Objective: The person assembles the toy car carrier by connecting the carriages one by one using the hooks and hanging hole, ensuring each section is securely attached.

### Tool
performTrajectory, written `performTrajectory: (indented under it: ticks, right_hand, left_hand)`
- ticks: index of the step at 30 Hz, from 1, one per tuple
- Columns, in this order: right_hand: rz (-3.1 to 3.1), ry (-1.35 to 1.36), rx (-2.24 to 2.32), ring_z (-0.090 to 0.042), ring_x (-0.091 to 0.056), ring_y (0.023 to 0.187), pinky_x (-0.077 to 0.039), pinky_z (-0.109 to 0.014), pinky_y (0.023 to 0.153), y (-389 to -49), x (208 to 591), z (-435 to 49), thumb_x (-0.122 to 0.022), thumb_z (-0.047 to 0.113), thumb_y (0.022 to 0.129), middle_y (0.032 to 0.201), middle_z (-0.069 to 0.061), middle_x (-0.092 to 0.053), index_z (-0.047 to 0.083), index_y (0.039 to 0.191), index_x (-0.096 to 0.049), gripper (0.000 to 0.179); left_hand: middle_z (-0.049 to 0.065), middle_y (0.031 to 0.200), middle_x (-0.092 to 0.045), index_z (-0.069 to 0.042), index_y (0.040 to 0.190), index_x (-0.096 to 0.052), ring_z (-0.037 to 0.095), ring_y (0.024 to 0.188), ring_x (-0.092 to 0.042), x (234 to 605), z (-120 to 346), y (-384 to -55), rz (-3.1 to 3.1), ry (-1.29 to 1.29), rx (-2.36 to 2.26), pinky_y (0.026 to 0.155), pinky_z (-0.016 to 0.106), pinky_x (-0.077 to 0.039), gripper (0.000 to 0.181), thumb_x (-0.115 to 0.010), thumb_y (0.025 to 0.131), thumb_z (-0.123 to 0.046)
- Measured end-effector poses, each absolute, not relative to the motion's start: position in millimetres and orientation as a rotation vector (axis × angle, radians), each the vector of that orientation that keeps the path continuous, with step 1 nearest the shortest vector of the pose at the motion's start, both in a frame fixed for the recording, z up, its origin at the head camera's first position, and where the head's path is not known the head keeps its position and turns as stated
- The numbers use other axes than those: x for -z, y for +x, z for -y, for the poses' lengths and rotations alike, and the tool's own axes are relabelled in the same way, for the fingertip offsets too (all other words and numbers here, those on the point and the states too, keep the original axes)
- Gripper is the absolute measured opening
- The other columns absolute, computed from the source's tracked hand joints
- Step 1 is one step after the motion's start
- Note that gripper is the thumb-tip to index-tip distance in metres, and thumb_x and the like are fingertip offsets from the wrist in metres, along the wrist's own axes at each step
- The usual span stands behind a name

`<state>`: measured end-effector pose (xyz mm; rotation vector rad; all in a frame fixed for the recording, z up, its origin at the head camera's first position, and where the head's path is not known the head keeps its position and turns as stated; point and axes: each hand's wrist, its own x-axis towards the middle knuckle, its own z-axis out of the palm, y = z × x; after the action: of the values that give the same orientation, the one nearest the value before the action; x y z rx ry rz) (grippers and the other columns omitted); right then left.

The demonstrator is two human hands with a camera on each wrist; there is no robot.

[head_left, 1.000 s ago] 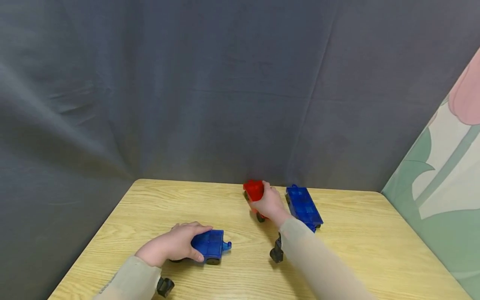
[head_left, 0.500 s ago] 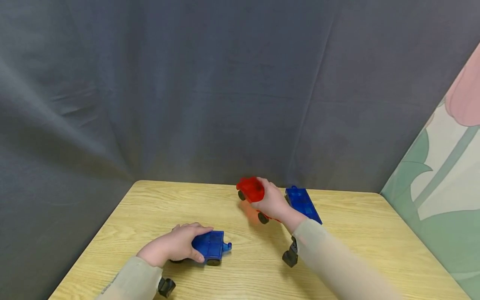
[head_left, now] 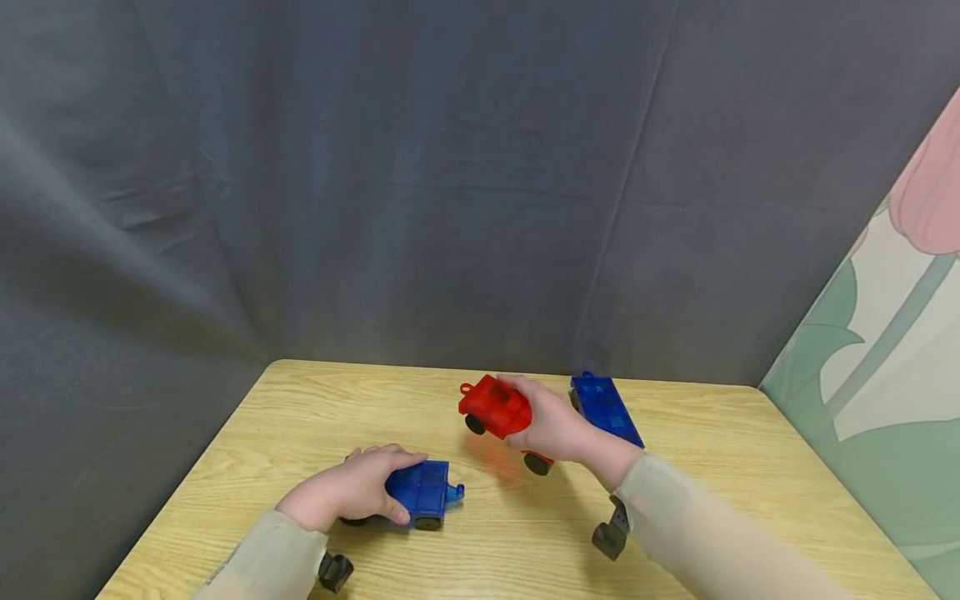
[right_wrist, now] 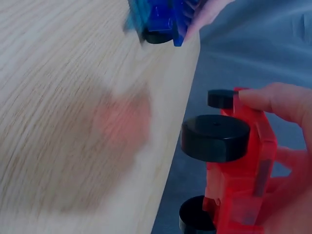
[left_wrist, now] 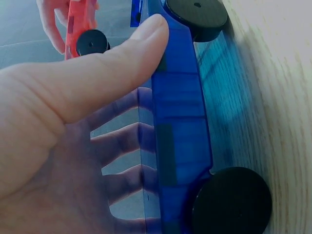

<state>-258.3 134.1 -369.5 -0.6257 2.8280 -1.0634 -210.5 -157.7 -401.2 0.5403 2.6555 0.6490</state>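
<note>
Red toy car shifts nearer the left hand, held aloft by the right hand; the left grips a blue toy car, seemingly steadying it.

Left wagon, right wagon on table; car between (above).

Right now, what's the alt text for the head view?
The right hand holds a red toy wagon above a wooden table; the left hand grips a blue toy wagon standing on the table. A second blue wagon sits near the far edge, before dark cloth.
</note>
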Motion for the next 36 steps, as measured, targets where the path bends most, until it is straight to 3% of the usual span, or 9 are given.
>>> performTrajectory:
  ticks: [9,36]
  right_hand:
    - [-2.706,-0.726,1.053,-0.027,-0.054,0.113,-0.054,-0.039,0.083,-247,358,-145,-0.085,0.005,0.074,0.134,-0.007,-0.055,0.016,0.152,-0.038,0.092]
    - [-2.276,-0.824,1.054,-0.031,-0.046,0.123,-0.054,-0.038,0.086,-233,376,-170,-0.084,0.002,0.075,0.139,-0.001,-0.049,0.028,0.149,-0.041,0.09]
  left_hand:
    - [0.011,0.138,-0.053,-0.017,0.143,-0.055,0.042,0.132,-0.042,403,155,-214,-2.655,0.543,-0.653,0.107,0.071,-0.014,0.079,-0.088,0.072,-0.026]
    - [0.011,0.138,-0.053,-0.015,0.142,-0.056,0.037,0.133,-0.042,406,156,-214,-2.653,0.61,-0.719,0.107,0.072,-0.012,0.078,-0.088,0.071,-0.022]
